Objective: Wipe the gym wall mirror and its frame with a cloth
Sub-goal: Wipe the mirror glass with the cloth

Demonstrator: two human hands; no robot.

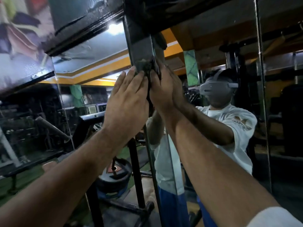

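The cloth (146, 67), dark and bunched, sits high on the black frame post (142, 46) that stands at the corner where two mirror panels meet, the left mirror (91, 76) on one side and the right mirror (213, 66) on the other. Both hands are raised to it: the left hand (127, 97) lies with straight fingers flat against the cloth and post from the left, and the right hand (163, 89) presses in from the right, its fingers also looking fairly straight, though the cloth and the dim light hide their tips, so whether that grip pinches the cloth or only pushes it I cannot tell. The step in hand appears to be wiping the frame post, near its top. The next move likely calls for drawing the cloth down the post under steady pressure from both sides, keeping it from slipping out between the palms, then going on to the glass beside it.
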